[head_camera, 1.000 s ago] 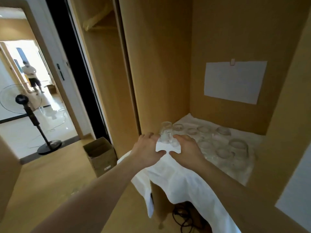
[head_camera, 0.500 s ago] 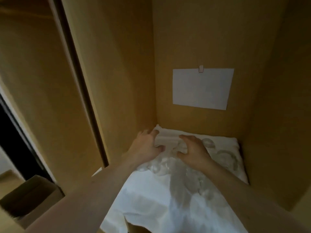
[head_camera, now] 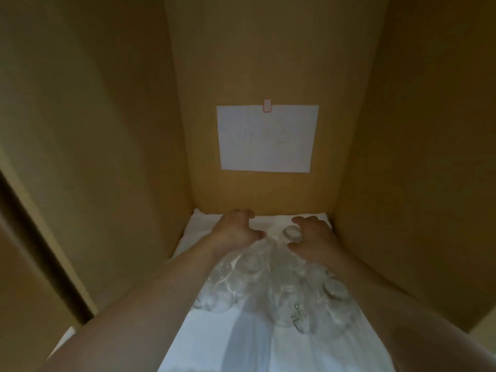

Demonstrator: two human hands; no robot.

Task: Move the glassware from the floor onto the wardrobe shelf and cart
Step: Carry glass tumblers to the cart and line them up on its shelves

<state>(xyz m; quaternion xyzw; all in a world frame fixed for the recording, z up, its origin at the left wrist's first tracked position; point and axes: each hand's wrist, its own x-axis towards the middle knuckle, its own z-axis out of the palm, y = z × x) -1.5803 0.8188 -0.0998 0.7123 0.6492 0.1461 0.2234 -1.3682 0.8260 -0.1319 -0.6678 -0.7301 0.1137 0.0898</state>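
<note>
Two hands, left hand (head_camera: pixel 236 228), right hand (head_camera: pixel 312 237) curled round small glass (head_camera: pixel 291 233), white cloth (head_camera: pixel 241 339)

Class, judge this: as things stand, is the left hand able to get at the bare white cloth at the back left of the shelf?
Probably yes. The left hand already hovers over the white cloth there, and no glasses appear to stand between them.

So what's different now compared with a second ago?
Both hands have reached deeper into the wardrobe, to the back of the shelf. The left hand and right hand have drawn apart; a small glass now shows by the right fingers, though a grip isn't clear. The white cloth, clustered glasses and paper sheet stayed put.
</note>
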